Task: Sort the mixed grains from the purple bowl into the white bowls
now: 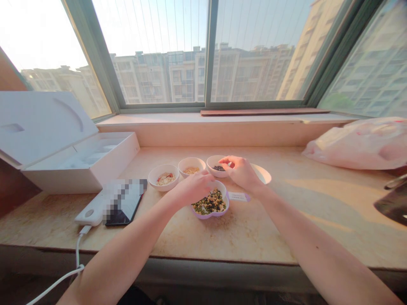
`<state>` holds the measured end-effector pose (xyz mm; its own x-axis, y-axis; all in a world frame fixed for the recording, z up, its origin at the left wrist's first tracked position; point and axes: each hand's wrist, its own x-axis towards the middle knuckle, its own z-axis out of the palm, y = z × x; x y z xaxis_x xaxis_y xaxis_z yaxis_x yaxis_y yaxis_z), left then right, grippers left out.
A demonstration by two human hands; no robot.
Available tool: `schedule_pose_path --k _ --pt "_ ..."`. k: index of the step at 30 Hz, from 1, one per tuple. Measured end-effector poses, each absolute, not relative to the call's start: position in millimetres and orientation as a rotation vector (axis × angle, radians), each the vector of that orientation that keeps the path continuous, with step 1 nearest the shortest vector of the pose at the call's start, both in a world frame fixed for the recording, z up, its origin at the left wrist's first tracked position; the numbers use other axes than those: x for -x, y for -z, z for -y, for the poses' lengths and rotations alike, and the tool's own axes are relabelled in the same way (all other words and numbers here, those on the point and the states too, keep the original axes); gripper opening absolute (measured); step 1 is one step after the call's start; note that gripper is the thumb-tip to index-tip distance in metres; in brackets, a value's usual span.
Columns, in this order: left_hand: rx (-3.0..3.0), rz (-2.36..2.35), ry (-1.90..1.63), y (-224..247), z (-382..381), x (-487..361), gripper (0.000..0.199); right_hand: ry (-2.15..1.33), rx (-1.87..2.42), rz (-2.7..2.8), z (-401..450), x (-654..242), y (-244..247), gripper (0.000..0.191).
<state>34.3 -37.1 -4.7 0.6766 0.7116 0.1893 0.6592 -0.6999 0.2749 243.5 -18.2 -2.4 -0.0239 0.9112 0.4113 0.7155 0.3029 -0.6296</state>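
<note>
My left hand [197, 187] hovers over a purple-rimmed bowl [208, 216] of mixed beans [211, 202], green, black and tan. Its fingers are bent together, and anything between them is too small to make out. At the bowl of small black beans [218, 168], my right hand [241, 170] has its fingertips drawn together at the rim. What they hold, if anything, is hidden. Left of that white bowl [212, 160] stand a bowl of tan grains [191, 170] and a bowl of pale slices with red bits [165, 178]. A white dish [263, 173] is partly behind my right hand.
A purple-ended paper label [239, 196] lies beside the mixed-bean bowl. To the left are a phone [122, 207], a white power bank [90, 212] with a cable [78, 250], and an open white box [79, 165]. A plastic bag [362, 144] rests at right, below the window.
</note>
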Motion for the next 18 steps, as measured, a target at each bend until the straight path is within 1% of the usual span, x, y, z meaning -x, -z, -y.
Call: schedule_pose_path --k 3,8,12,18 --pt "-2.747 -1.044 -0.261 3.0 37.7 -33.9 0.025 -0.259 1.509 1.818 13.4 -248.0 7.8 0.023" --pt "-2.745 -1.057 -0.201 -2.5 38.3 -31.2 0.022 -0.202 1.511 1.917 12.6 -249.5 8.1 0.029" --pt "-2.771 -1.035 -0.077 -2.0 39.7 -28.9 0.02 -0.157 1.555 2.011 17.1 -249.0 3.6 0.033" --pt "-2.815 -0.994 0.057 -1.3 43.0 -30.3 0.03 -0.067 1.553 2.177 14.7 -254.8 11.2 0.04"
